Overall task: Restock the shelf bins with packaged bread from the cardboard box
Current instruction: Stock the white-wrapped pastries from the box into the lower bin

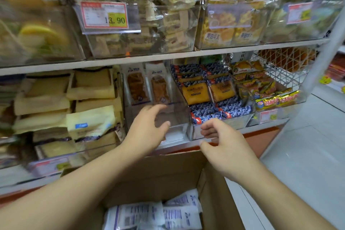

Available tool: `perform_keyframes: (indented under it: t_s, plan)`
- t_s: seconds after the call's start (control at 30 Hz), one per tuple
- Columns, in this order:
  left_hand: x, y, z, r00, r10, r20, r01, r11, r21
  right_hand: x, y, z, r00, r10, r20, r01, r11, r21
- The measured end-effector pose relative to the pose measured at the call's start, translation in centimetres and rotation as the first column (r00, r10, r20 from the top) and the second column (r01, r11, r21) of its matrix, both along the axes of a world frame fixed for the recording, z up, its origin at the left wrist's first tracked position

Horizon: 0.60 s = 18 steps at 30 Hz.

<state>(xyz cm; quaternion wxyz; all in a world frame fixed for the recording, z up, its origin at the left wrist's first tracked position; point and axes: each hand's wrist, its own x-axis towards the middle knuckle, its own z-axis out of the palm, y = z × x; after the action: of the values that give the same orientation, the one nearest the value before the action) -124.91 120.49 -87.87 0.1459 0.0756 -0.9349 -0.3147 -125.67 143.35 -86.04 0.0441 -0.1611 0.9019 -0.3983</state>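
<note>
Cardboard box (pixel 186 170): bottom centre of the frame, below the lower shelf (pixel 233 134).
Bread packets (pixel 149 214): inside the box, at the bottom edge.
Clear bin (pixel 179 117): centre, on the lower shelf, two packets (pixel 147 87) standing at its back.
Left hand (pixel 147 127): centre, before the clear bin.
Right hand (pixel 225 145): right of the left hand, above the box's far edge.
Price tag (pixel 105 15): upper left, on an upper-shelf bin.

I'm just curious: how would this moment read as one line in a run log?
left hand: empty, at clear bin | right hand: empty, above cardboard box | bin: two bread packs at back
</note>
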Motion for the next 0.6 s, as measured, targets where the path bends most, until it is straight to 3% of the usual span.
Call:
perform_keyframes:
  t_s: [0.17,0.37,0.47,0.6]
  plan:
    - [8.4,-1.2,0.5,0.989,-0.14,0.034,0.139,0.99,0.035,1.6,-1.6,-0.3,0.989,0.143,0.032,-0.14,0.988,-0.068]
    - [16.8,-4.3,-2.0,0.915,-0.146,0.376,0.197,0.976,-0.098,5.3,-5.3,-4.1,0.929,0.308,0.206,-0.342,0.927,0.157]
    - [17.8,-5.6,-3.2,0.853,-0.15,0.5,0.255,0.955,-0.15,6.4,-7.6,-7.1,0.871,0.366,0.327,-0.462,0.837,0.293]
    - [17.6,-7.0,-4.2,0.839,-0.194,0.508,0.305,0.941,-0.144,6.8,-10.7,-12.7,0.758,0.464,0.459,-0.644,0.643,0.414]
